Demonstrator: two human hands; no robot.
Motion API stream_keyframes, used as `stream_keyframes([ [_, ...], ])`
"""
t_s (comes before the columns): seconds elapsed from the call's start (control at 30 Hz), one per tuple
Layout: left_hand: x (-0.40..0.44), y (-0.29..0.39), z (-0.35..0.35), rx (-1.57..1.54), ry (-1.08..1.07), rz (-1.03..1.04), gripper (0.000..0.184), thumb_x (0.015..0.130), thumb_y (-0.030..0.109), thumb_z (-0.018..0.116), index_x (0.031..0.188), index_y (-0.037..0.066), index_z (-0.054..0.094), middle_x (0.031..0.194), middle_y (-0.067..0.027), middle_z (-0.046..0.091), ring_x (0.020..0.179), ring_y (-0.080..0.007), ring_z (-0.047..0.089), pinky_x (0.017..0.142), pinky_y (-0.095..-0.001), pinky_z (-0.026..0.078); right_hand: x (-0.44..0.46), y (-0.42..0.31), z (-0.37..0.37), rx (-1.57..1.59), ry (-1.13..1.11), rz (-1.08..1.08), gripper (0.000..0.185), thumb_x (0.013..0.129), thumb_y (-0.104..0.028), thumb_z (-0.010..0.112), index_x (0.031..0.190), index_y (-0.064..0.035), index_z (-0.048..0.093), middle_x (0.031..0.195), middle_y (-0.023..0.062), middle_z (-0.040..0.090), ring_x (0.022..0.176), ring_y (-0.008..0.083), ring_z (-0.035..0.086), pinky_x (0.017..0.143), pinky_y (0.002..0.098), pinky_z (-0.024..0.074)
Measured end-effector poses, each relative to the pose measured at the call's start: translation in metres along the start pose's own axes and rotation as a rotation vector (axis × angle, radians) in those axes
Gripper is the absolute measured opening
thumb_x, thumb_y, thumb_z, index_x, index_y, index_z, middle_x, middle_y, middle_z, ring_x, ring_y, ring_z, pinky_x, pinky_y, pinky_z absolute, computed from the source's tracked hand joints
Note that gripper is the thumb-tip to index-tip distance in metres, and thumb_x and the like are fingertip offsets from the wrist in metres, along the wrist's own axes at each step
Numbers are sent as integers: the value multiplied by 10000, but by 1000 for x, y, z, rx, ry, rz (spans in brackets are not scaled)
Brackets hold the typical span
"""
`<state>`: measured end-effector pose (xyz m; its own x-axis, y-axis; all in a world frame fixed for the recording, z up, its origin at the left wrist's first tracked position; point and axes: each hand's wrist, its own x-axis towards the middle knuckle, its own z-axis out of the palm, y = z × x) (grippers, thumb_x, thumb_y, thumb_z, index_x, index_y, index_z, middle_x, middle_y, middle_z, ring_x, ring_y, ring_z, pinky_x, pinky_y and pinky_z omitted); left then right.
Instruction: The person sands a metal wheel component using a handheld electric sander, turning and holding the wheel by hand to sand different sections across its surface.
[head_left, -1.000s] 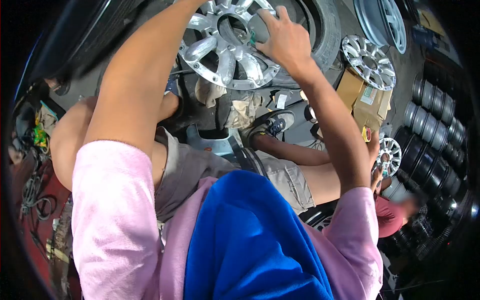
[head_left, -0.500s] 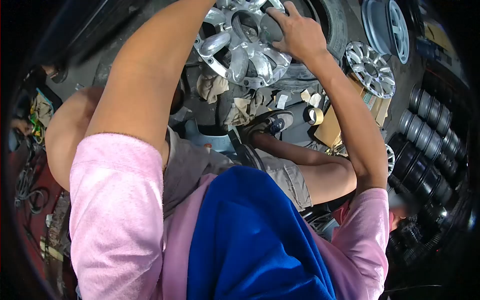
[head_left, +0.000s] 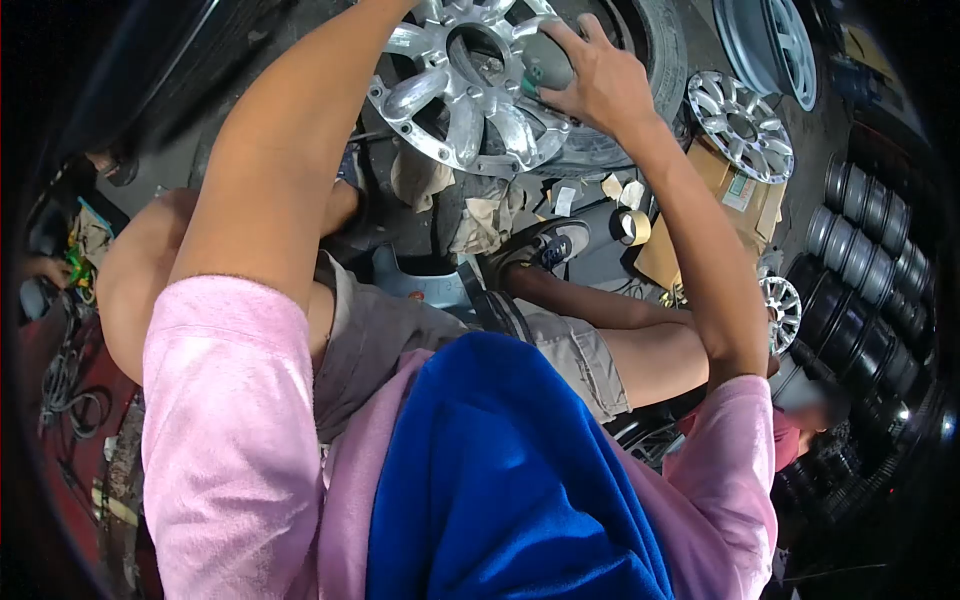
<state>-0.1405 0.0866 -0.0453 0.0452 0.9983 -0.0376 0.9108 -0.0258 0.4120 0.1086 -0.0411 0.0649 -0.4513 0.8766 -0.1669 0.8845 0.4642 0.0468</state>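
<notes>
A bare silvery alloy wheel face (head_left: 465,120) with rounded spokes and a round centre hole lies on a tire (head_left: 665,60) at the top. My right hand (head_left: 610,85) is at its right side, thumb and fingers bent around a grey, roundish pad (head_left: 545,62) with a green edge. The pad lies against the spokes right of the centre hole. My left forearm reaches up over the wheel's left side, and its hand is beyond the top edge of the view.
Another silvery wheel face (head_left: 740,125) rests on a cardboard box (head_left: 715,180). Stacked rims (head_left: 850,250) stand at the right, near a person in red (head_left: 787,440). A tape roll (head_left: 634,228), rags (head_left: 485,222) and a blue-grey stool (head_left: 430,285) lie around my legs.
The view has shifted back and forth slightly. My right hand has moved a little rightward from where it was a second ago, and more of the pad shows beneath its fingers.
</notes>
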Motion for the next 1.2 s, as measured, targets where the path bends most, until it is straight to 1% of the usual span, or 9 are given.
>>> stream_keyframes([
  [0.33, -31, 3, -11, -110, 54, -106, 799, 833, 655, 743, 1249, -10, 589, 1088, -303, 724, 1062, -458, 691, 940, -524, 531, -112, 33, 50, 390, 306, 607, 783, 733, -402, 881, 1386, -131, 545, 1257, 173, 567, 1104, 420, 655, 912, 523, 549],
  [0.4, -38, -13, 6, -58, 55, -154, 1062, 766, 862, 654, 1377, -1, 548, 1187, -302, 709, 1133, -445, 693, 968, -532, 527, -109, 31, 45, 409, 284, 639, 808, 727, -394, 887, 1399, -123, 532, 1278, 196, 564, 1100, 441, 656, 909, 539, 546],
  [0.43, -53, -7, 1, -84, 117, -202, 921, 782, 741, 743, 1242, -28, 529, 1078, -273, 728, 1058, -463, 695, 920, -536, 534, -104, 32, 49, 392, 304, 643, 811, 730, -399, 882, 1408, -127, 527, 1287, 202, 562, 1103, 446, 655, 908, 543, 545],
  [0.53, -96, 6, -22, -162, 160, -360, 810, 820, 616, 786, 1217, -26, 494, 1113, -286, 706, 1074, -473, 679, 949, -529, 517, -98, 35, 48, 373, 376, 635, 808, 736, -410, 873, 1408, -117, 533, 1300, 206, 561, 1114, 444, 657, 904, 547, 546],
  [0.67, -146, 18, -38, -304, 198, -596, 722, 875, 374, 799, 1307, -36, 390, 1170, -328, 664, 1131, -490, 650, 971, -543, 502, -113, 54, 52, 308, 481, 720, 815, 733, -422, 874, 1400, -97, 537, 1305, 205, 558, 1119, 447, 650, 908, 548, 544],
  [0.8, -191, 31, -13, -522, 389, -581, 675, 898, 194, 739, 1371, -58, 328, 1273, -370, 590, 1190, -543, 587, 1035, -553, 461, -123, 75, 43, 296, 553, 785, 848, 727, -445, 884, 1421, -106, 535, 1316, 210, 561, 1160, 452, 630, 945, 535, 533],
  [1.07, -287, 61, -1, -1111, 148, -711, 646, 839, 105, 795, 1312, -36, 379, 1232, -239, 588, 1170, -355, 610, 1034, -462, 471, -143, 93, 44, 443, 614, 773, 935, 717, -497, 880, 1451, -33, 533, 1360, 265, 576, 1276, 443, 570, 1078, 499, 463],
  [1.13, -309, 66, -15, -1350, 23, -830, 663, 791, 91, 825, 1281, -14, 391, 1163, -160, 578, 1021, -256, 653, 836, -434, 599, -145, 88, 53, 511, 530, 775, 929, 718, -500, 877, 1442, -26, 539, 1353, 259, 581, 1271, 434, 577, 1066, 502, 466],
  [1.2, -318, 58, -14, -1356, 73, -886, 628, 762, 124, 860, 1242, -18, 481, 1141, -152, 614, 936, -241, 677, 777, -457, 623, -144, 81, 62, 505, 502, 772, 928, 713, -498, 878, 1436, -22, 542, 1347, 256, 588, 1261, 430, 583, 1058, 498, 469],
])
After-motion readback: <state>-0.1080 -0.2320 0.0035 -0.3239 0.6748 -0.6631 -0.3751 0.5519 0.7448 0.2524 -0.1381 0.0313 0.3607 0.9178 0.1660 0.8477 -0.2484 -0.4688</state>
